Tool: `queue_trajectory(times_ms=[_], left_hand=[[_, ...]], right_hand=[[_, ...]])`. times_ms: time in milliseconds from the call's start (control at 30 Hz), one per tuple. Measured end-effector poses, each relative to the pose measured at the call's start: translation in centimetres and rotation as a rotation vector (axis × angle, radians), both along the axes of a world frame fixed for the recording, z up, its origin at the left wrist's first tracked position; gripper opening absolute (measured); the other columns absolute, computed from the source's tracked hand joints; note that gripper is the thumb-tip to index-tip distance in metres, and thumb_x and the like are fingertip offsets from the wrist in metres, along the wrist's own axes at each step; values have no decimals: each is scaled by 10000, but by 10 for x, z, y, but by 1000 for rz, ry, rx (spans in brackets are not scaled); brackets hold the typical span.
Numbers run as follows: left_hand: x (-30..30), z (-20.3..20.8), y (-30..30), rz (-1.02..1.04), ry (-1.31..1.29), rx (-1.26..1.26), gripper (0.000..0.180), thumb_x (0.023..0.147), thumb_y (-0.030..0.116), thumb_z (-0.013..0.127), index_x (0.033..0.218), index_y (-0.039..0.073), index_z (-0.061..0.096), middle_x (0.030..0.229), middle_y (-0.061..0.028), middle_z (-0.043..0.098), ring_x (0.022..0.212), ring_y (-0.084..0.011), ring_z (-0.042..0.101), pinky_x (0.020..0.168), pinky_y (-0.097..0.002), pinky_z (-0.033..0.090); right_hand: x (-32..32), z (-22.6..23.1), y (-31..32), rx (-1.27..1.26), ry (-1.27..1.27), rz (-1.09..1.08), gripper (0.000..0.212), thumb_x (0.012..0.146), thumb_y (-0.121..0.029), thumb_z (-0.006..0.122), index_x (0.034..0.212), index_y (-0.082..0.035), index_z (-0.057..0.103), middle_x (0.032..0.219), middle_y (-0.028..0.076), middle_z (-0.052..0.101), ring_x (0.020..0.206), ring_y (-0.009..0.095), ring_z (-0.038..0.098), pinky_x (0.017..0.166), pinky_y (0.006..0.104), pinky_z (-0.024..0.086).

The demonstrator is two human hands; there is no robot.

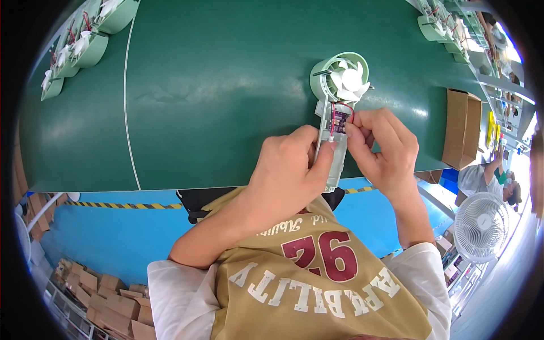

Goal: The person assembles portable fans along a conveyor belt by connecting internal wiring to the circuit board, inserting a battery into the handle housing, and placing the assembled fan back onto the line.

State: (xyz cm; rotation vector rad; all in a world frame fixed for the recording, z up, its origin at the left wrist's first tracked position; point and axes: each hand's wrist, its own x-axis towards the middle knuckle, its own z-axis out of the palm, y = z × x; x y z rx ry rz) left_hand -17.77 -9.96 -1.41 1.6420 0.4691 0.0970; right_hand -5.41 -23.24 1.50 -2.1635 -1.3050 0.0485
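Observation:
A light green handheld fan (317, 85) with white blades lies over the table's near part, its handle pointing toward me. The handle is uncovered, showing a small purple circuit board (338, 120), red wires and a white connector. My left hand (294, 161) grips the handle from the left, thumb along its inside. At the handle's right edge, my right hand (385, 141) pinches by a red wire (352, 113) beside the board; the fingertips partly hide what they hold.
Green tabletop (226, 85) with a white line at left. Several green fan housings (90, 51) stand far left, more fan housings (436, 28) far right. An open cardboard box (462, 127) sits at the right edge. A white fan (481, 226) and a person (476, 181) are beyond.

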Motion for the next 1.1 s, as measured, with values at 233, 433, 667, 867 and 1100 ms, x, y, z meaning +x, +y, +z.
queue_trajectory(times_ms=[233,433,667,867,1100], left_hand=[[3,2,-5,-11,10,16,219,937,116,662,783,-24,595,532,-69,577,435,-75,479,426,-289,356],[3,3,-5,-35,28,30,251,926,123,651,763,-24,529,551,-144,563,447,-279,582,457,-401,425],[1,4,-4,-50,72,-74,194,959,133,665,955,-56,623,686,-58,677,558,-31,553,480,-249,422],[2,6,-3,-48,36,-107,242,931,171,689,936,-54,600,680,-154,679,553,-235,680,513,-334,513],[1,4,-2,-47,7,-108,267,923,184,706,986,-53,599,704,-149,692,546,-227,674,511,-332,516]], right_hand=[[-3,-5,-5,43,-121,11,102,816,70,716,877,26,647,799,69,648,589,100,581,524,242,483],[1,-13,-15,96,406,-136,76,885,-1,709,957,10,690,816,13,665,697,71,611,561,229,486],[4,2,-11,41,1051,-418,268,964,-194,672,1101,36,687,944,75,720,795,96,671,524,211,465],[11,6,-11,10,1359,-384,431,981,-338,639,1170,47,683,1026,104,726,857,161,708,578,244,544],[13,0,-11,32,1495,-403,461,986,-367,626,1163,55,680,1010,116,721,859,165,699,634,284,582]])
